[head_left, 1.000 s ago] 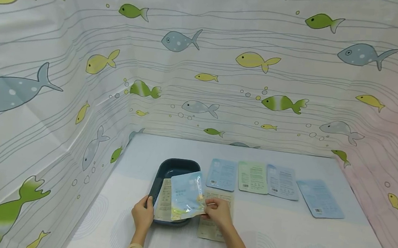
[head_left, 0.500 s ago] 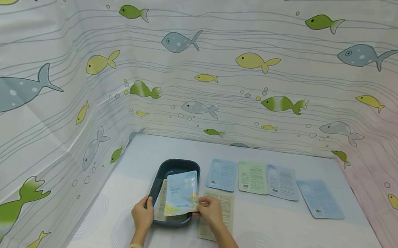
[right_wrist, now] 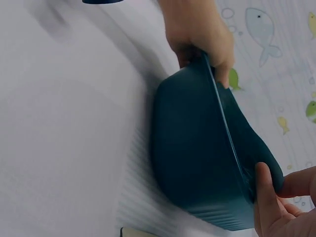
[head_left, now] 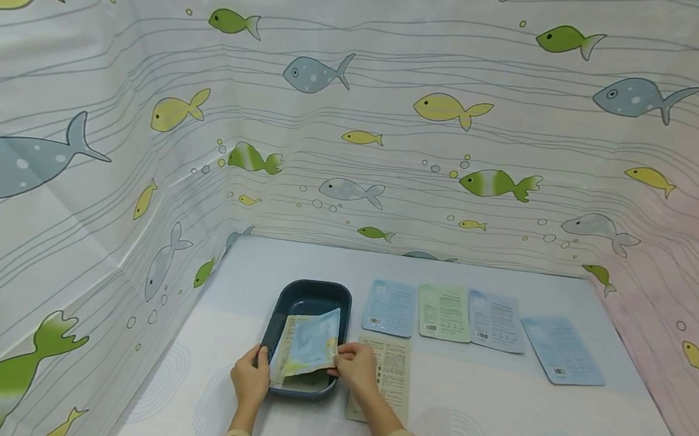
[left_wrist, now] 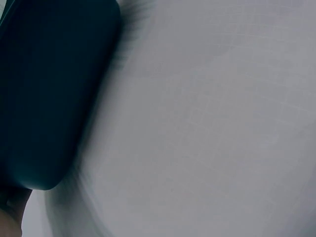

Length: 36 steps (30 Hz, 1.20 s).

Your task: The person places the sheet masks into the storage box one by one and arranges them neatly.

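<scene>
Hands (head_left: 251,378) (head_left: 356,369), smooth round-cornered tray (head_left: 316,295), bent blue pouch (head_left: 313,346)

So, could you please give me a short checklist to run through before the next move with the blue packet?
1. Left hand grips the bin by its rim: ok.
2. Right hand pinches the blue packet at its edge: ok.
3. Blue packet within the bin's outline, in the head view: ok.
4. Blue packet lying flat: not ok, it is tilted.
5. Blue packet touching the beige packet beneath: cannot tell.
</scene>
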Available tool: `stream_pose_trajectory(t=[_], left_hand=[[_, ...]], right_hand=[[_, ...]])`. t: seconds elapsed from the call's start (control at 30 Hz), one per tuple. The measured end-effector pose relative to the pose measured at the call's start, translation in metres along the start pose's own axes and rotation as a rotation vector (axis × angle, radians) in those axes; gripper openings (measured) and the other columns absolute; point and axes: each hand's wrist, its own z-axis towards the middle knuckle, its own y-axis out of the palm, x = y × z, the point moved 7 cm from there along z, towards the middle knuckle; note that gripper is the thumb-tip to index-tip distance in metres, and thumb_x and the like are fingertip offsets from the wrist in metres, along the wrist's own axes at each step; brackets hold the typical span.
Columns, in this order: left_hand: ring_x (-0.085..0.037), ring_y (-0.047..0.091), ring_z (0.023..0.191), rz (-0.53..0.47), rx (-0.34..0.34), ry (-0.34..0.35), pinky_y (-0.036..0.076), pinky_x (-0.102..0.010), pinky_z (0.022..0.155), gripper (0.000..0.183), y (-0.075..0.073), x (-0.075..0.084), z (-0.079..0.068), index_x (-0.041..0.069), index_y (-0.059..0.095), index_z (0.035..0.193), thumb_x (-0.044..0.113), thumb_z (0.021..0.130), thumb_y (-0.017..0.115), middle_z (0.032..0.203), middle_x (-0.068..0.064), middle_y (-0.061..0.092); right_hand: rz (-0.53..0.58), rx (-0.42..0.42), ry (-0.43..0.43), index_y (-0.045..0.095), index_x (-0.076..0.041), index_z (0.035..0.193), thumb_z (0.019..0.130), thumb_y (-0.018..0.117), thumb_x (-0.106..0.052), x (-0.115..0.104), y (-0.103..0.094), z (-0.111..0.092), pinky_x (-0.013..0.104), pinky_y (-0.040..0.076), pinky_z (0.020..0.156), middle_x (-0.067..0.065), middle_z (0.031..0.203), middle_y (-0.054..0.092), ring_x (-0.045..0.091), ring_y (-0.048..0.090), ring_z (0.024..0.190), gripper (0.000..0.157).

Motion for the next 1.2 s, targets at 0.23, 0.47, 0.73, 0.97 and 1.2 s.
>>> stream_pose_trajectory(t=[0.23,0.47,0.73,0.97,1.2], left_hand=[[-0.049,0.058,0.101,-0.002,-0.002,0.003,0.047,-0.057,0.087,0.023,0.000,-0.001,0.000,-0.017,0.062,0.105,0.000,0.090,0.056,0.104,-0.033,0.062],[-0.049,0.059,0.100,-0.008,0.005,0.010,0.047,-0.057,0.086,0.022,-0.001,0.001,0.001,-0.017,0.063,0.103,0.000,0.090,0.057,0.102,-0.034,0.063],[-0.049,0.059,0.099,-0.003,0.012,0.015,0.047,-0.057,0.086,0.022,-0.001,0.001,0.001,-0.017,0.063,0.102,-0.001,0.089,0.057,0.101,-0.033,0.063],[-0.049,0.058,0.101,-0.012,0.009,0.003,0.046,-0.057,0.088,0.022,-0.002,0.002,0.001,-0.018,0.062,0.102,-0.001,0.089,0.057,0.103,-0.034,0.062],[-0.048,0.057,0.104,-0.010,-0.021,-0.028,0.046,-0.055,0.090,0.023,-0.001,0.002,0.001,-0.018,0.061,0.105,0.000,0.091,0.055,0.106,-0.034,0.061]], right_hand=[[-0.045,0.028,-0.026,0.060,0.016,0.091,0.075,0.055,0.011,-0.003,0.004,0.000,0.027,0.057,0.055,0.018,0.072,0.067,0.017,0.065,0.056,0.017],[-0.184,0.032,-0.126,0.065,0.014,0.090,0.073,0.059,0.009,-0.007,0.007,0.000,0.026,0.055,0.051,0.016,0.071,0.068,0.019,0.066,0.055,0.018],[-0.538,0.058,-0.406,0.070,0.008,0.090,0.074,0.068,0.004,-0.019,0.018,-0.011,0.024,0.054,0.057,0.012,0.076,0.070,0.019,0.068,0.070,0.017],[-0.637,0.058,-0.557,0.071,0.005,0.089,0.072,0.068,0.007,-0.019,0.028,-0.021,0.024,0.054,0.059,0.011,0.077,0.071,0.017,0.067,0.069,0.018],[-0.600,0.044,-0.541,0.070,0.006,0.089,0.073,0.068,0.009,-0.016,0.029,-0.022,0.023,0.054,0.059,0.011,0.079,0.071,0.019,0.069,0.070,0.017]])
